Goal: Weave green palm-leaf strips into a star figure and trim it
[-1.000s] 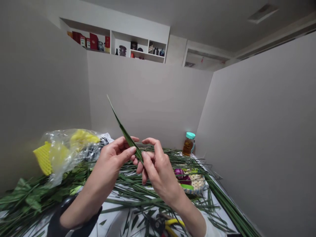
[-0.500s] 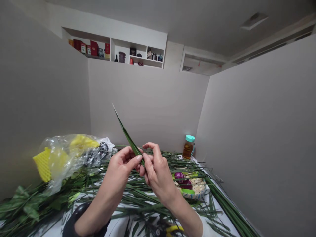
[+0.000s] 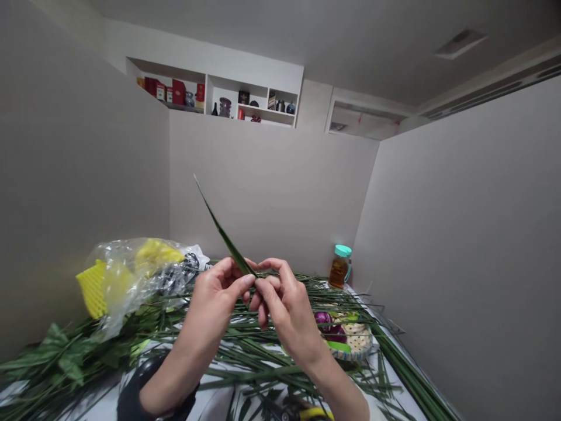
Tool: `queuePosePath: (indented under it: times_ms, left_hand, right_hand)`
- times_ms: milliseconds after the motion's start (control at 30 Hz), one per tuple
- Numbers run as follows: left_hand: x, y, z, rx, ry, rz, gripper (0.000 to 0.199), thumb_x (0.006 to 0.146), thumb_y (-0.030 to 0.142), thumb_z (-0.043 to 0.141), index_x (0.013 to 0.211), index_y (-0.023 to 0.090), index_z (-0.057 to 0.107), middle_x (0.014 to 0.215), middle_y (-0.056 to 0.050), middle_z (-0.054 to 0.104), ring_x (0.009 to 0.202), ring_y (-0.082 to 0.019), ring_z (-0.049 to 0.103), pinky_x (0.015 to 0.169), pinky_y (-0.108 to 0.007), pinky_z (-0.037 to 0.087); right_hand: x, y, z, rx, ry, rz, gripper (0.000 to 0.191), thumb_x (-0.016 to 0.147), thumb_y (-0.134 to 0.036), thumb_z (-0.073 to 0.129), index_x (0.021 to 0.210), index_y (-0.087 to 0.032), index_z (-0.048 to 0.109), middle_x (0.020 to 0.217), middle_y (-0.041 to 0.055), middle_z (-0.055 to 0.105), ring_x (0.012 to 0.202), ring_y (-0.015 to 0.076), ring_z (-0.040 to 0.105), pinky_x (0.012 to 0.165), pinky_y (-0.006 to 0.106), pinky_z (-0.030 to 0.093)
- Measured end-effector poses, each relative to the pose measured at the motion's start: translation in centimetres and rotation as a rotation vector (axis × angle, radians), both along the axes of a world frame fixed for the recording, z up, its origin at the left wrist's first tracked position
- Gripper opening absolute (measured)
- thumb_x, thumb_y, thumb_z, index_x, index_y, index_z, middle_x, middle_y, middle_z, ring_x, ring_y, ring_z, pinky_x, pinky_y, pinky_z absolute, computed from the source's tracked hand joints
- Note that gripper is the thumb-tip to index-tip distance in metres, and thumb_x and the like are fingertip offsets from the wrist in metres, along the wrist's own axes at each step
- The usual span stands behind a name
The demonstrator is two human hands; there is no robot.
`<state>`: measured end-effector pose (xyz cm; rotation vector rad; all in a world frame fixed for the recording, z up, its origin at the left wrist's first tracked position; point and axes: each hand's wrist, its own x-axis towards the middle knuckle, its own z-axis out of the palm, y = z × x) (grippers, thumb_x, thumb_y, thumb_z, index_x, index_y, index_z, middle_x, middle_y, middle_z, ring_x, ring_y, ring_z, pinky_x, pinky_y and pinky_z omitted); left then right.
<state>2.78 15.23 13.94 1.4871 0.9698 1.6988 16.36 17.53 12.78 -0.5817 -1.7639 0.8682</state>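
Between my two hands is a long green leaf blade (image 3: 222, 231), its pointed tip rising up and to the left. My left hand (image 3: 220, 292) pinches the lower part of the blade between thumb and fingers. Right beside it, my right hand (image 3: 283, 304) pinches the blade's bottom end, thumb tip nearly against the left thumb. The exact lower end is hidden by the fingers. Under both hands, many long green leaves (image 3: 258, 345) lie strewn over the white table.
A basket (image 3: 360, 339) with purple balls stands at the right, a jar of amber liquid (image 3: 339, 270) behind it. Clear plastic bags with yellow netting (image 3: 92, 289) lie at the left. A yellow-handled tool (image 3: 316, 414) lies at the front edge. Grey partitions (image 3: 272, 175) enclose the table.
The fingers have shifted slightly on the leaf blade, which now shows more edge-on. The whole view has swung a little to the left and up.
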Motion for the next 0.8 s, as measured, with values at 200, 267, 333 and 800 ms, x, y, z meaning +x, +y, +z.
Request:
queuePosePath:
  times_ms: [200, 267, 333, 800]
  left_hand:
    - [-0.2, -0.2, 0.1, 0.007, 0.029, 0.034, 0.014, 0.094, 0.032, 0.069, 0.095, 0.017, 0.067, 0.074, 0.005, 0.062, 0.056, -0.012, 0.058, 0.052, -0.027, 0.052]
    - [-0.4, -0.1, 0.1, 0.01, 0.045, 0.052, 0.015, 0.094, 0.032, 0.069, 0.093, 0.017, 0.067, 0.073, 0.005, 0.061, 0.056, -0.012, 0.057, 0.052, -0.027, 0.051]
    - [-0.7, 0.0, 0.1, 0.011, 0.058, 0.074, 0.015, 0.094, 0.032, 0.069, 0.092, 0.017, 0.067, 0.075, 0.005, 0.062, 0.057, -0.012, 0.057, 0.053, -0.028, 0.051]
    - [-2.5, -0.7, 1.9, -0.004, -0.022, 0.139, 0.013, 0.091, 0.028, 0.072, 0.097, 0.018, 0.067, 0.079, 0.004, 0.062, 0.062, -0.013, 0.056, 0.056, -0.029, 0.048]
  right_hand:
    - [-0.3, -0.7, -0.2, 0.094, -0.077, -0.076, 0.017, 0.104, -0.027, 0.041, 0.117, -0.021, 0.05, 0.067, -0.0028, 0.058, 0.044, 0.0123, 0.05, 0.045, 0.024, 0.04]
    - [-0.2, -0.7, -0.2, 0.079, -0.098, -0.052, 0.016, 0.104, -0.027, 0.04, 0.117, -0.022, 0.049, 0.069, -0.0026, 0.06, 0.043, 0.0118, 0.049, 0.043, 0.023, 0.04]
    - [0.0, -0.6, -0.2, 0.046, -0.109, -0.012, 0.016, 0.104, -0.028, 0.04, 0.117, -0.022, 0.047, 0.07, -0.0032, 0.06, 0.042, 0.011, 0.049, 0.041, 0.022, 0.041]
    - [1.0, -0.5, -0.2, -0.088, -0.12, 0.175, 0.015, 0.107, -0.033, 0.044, 0.117, -0.023, 0.049, 0.067, -0.0092, 0.057, 0.038, 0.0056, 0.048, 0.039, 0.016, 0.039]
